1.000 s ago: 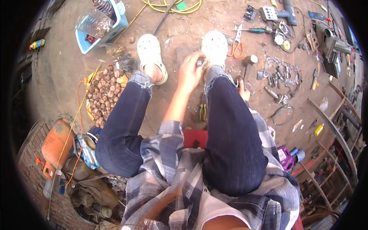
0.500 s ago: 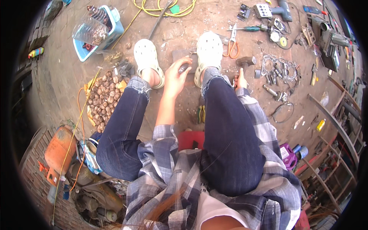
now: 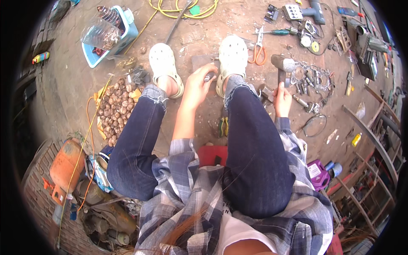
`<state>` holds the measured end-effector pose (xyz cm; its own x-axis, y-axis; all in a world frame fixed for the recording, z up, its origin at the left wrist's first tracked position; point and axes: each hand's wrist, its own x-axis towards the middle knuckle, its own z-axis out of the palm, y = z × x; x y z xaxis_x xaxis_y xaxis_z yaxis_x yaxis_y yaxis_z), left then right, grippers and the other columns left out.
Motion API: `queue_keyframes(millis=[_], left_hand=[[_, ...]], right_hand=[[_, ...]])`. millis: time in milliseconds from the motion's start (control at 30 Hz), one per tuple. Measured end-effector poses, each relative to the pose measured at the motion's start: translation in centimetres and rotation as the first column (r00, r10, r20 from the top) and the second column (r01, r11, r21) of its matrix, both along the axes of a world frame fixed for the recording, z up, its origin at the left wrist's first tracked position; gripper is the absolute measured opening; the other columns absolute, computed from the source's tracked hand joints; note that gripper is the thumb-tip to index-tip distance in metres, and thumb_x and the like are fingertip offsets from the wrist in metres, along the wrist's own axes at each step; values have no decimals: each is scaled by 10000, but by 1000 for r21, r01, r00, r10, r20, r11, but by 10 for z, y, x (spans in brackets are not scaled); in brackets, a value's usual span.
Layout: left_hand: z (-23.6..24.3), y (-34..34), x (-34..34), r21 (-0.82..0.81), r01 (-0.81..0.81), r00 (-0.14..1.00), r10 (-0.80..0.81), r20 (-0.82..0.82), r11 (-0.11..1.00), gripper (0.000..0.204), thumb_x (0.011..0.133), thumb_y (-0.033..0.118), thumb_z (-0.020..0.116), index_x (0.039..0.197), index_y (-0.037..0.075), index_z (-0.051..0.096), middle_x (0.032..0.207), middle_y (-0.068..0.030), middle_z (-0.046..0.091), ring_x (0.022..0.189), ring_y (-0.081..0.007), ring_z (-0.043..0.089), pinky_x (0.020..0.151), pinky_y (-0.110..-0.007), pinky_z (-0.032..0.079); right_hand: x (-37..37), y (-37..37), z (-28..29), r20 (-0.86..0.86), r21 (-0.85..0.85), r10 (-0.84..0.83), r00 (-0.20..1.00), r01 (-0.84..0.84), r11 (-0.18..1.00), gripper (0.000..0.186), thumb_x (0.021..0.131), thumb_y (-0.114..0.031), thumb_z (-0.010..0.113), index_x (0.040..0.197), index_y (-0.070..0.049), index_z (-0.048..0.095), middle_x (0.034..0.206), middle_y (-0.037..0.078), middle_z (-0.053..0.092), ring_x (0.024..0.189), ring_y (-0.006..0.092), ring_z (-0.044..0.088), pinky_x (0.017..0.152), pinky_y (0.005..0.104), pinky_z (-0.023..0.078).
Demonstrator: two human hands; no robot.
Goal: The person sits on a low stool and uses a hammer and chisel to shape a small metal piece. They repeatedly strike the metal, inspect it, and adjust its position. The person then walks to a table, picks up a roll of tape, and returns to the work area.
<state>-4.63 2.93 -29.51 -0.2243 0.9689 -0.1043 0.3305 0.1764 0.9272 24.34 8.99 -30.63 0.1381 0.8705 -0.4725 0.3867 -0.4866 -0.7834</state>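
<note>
My right hand (image 3: 282, 102) is closed round the handle of a hammer (image 3: 284, 64), right of my right knee. The hammer's blocky metal head is raised beyond my fingers. Between my shins, my left hand (image 3: 199, 85) is wrapped round a short, dark grey cylindrical thing (image 3: 208, 77). Only its rounded end shows; my fingers hide the rest, so its kind is unclear. Just beyond that hand lies a flat grey plate (image 3: 199, 62) on the ground, between my white clogs (image 3: 233, 53). A brown metal block (image 3: 267, 92) sits beside my right leg.
Walnuts (image 3: 117, 108) are heaped at left, near a blue tub (image 3: 91, 57). Orange-handled scissors (image 3: 257, 53), a screwdriver (image 3: 278, 32) and a metal gasket (image 3: 325, 77) lie at right. Pliers (image 3: 223, 126) rest between my legs. A yellow hose (image 3: 199, 16) coils at the far side.
My right hand has lifted the hammer and moved to the right. My left hand has turned slightly and shifted a little to the right, still gripping the cylindrical thing.
</note>
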Motion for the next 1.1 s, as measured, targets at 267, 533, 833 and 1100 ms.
queue_keyframes(millis=[267,533,833,1100], left_hand=[[-2,16,-4,5,-42,999,42,-33,999,225,796,17,619,1016,58,605,982,-146,636,916,-306,625,774,-339,486],[-10,23,10,135,-166,986,164,28,977,314,745,-47,629,1042,56,626,1068,-147,632,1020,-284,608,868,-332,475],[-42,-14,49,101,-442,897,441,39,891,267,730,-34,632,977,67,620,1127,-122,618,1140,-291,559,911,-349,471],[-15,6,-4,276,-499,845,532,-53,821,242,744,-1,710,976,24,648,1014,-75,637,910,-198,624,808,-289,497]], right_hand=[[-20,13,82,60,398,503,862,-483,780,486,942,-479,464,747,-49,576,569,-38,455,457,43,357,413,220,232],[-78,43,110,266,-30,836,480,-863,505,346,837,-360,635,832,-16,664,631,158,609,606,235,643,556,346,470],[-30,2,85,160,69,667,727,-683,728,320,841,-281,668,764,17,582,574,44,445,562,84,399,510,281,358],[-14,-6,81,56,34,505,861,-507,861,400,921,-329,577,660,-36,497,577,-39,439,551,56,370,506,240,312]])
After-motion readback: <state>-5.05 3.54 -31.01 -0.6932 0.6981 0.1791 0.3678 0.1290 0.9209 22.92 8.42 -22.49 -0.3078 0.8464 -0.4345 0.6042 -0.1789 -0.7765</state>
